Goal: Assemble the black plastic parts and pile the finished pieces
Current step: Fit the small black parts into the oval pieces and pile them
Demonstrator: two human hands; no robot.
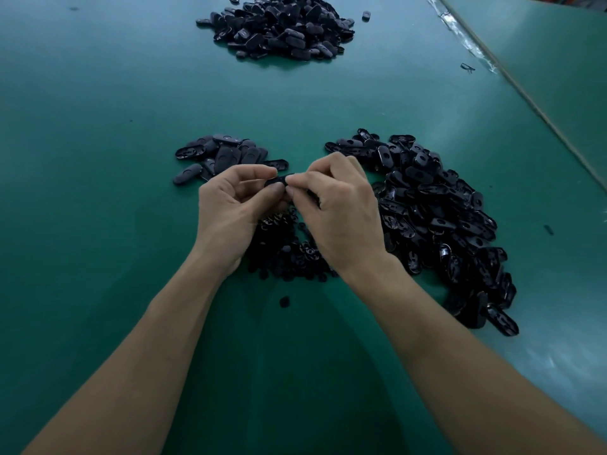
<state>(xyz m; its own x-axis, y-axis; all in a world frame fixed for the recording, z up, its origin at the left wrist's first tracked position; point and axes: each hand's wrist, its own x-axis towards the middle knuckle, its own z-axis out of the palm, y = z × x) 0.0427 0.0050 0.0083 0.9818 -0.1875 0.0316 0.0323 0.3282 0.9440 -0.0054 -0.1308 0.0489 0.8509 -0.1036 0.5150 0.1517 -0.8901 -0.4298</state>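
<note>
We see a green table (98, 93) filling nearly the whole view, with a second green surface (558, 60) butted against it at the upper right.

The biggest heap of black plastic shells (437, 218) sprawls to the right of the hands. Many of the shells lie hollow side up, though the dark gloss makes it hard to trace single ones near its lower end. A far pile (282, 27) of similar oval pieces sits at the top, its back cut off by the frame edge.

Both bare forearms reach in from below. The left hand (230, 205) and right hand (338, 205) meet above the table, fingers curled. Each thumb and forefinger pinches one end of a single black piece (277, 181). We can make out only a sliver of that piece between the fingertips, so we cannot tell whether it is one part or two joined.

Beneath the hands lies a heap of small black parts (285, 254), largely hidden by the wrists, their shapes too fine to read. A smaller left pile (223, 156) of closed oval pieces sits just beyond the left hand.

One stray small part (284, 301) lies alone between the forearms.
</note>
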